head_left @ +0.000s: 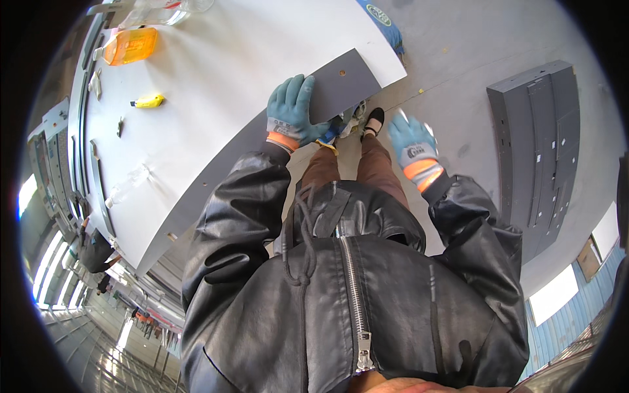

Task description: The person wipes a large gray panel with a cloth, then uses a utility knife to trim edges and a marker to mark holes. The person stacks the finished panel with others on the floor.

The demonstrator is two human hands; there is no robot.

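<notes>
My left hand point(291, 108), in a blue-grey work glove with an orange cuff, lies on a long dark grey panel point(341, 88) along the near edge of the white table point(216, 78). Its fingers are stretched out flat and the thumb is spread to the right. The panel has a small hole near its right end. My right hand point(413, 139), gloved alike, hangs in the air to the right of the table, over the floor. Its fingers are apart, pale at the tips, and I see nothing in them.
An orange bottle point(134, 46), a clear bottle point(160, 12) and a yellow utility knife point(149, 101) are on the table's left part. Another clear bottle point(128, 185) lies nearer me. Stacked dark grey panels point(537, 144) stand on the floor at right. A person point(95, 252) is at far left.
</notes>
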